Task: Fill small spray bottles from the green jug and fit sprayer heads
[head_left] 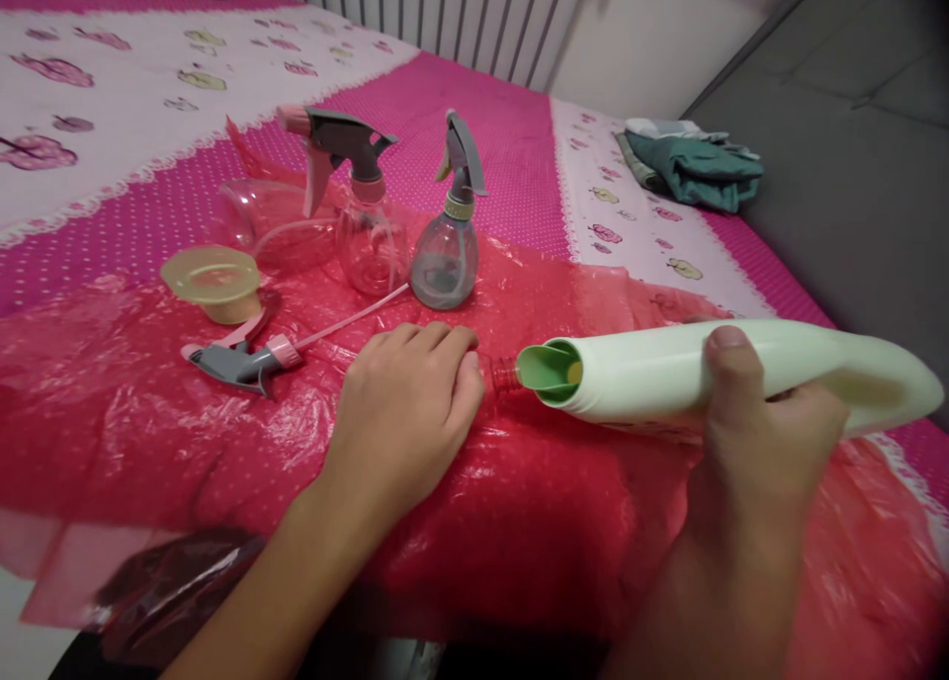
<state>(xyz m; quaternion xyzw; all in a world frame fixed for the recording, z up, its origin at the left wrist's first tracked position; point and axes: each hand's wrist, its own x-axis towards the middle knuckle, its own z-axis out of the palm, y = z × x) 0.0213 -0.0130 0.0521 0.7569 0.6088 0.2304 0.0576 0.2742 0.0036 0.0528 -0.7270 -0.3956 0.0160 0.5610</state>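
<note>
My right hand (763, 393) grips a pale green detergent jug (652, 369) by its handle, tipped almost level. The jug's green pouring spout (549, 369) points left and meets or nearly meets the threaded neck of a clear spray bottle (505, 374). Wrapped round that bottle is my left hand (415, 393), which hides most of its body. Whether liquid is flowing cannot be seen. Left of my left hand lies a loose pink-and-grey spray head (248, 359) with its thin tube (352, 317). A yellowish cap (212, 277) rests behind it.
A pink-collared spray bottle (373, 250) and a yellow-collared one (446, 260) stand behind my left hand. Another clear bottle (278, 225) lies on its side. Red plastic sheeting (519, 522) covers the pink bedspread (489, 146). Folded clothes (697, 166) lie near the grey headboard (845, 136).
</note>
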